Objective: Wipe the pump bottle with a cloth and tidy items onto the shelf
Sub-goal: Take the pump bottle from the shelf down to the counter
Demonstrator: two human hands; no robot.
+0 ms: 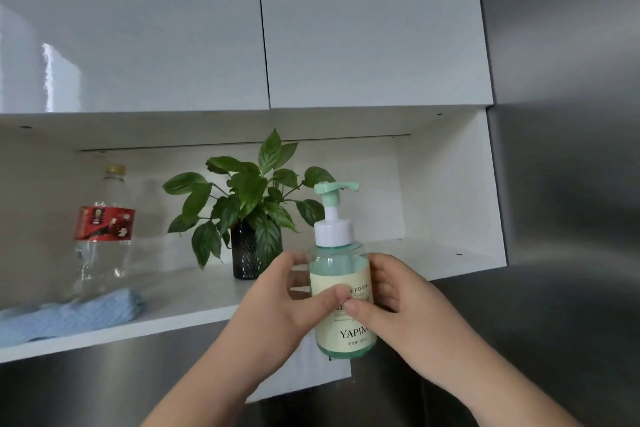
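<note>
The pump bottle (341, 274) is clear green with a cream label, a white collar and a mint pump head. It is upright in the air just in front of the white shelf (194, 308). My left hand (291, 298) grips its left side and my right hand (398, 302) its right side, thumbs meeting on the label. A folded light blue cloth (72, 315) lies on the shelf at the far left, apart from both hands.
A clear plastic bottle (102, 236) with a red label stands on the shelf behind the cloth. A leafy plant in a dark vase (247, 246) stands mid-shelf behind the pump bottle. Glossy cabinet doors (207, 28) hang above; steel wall panels (571, 184) are to the right.
</note>
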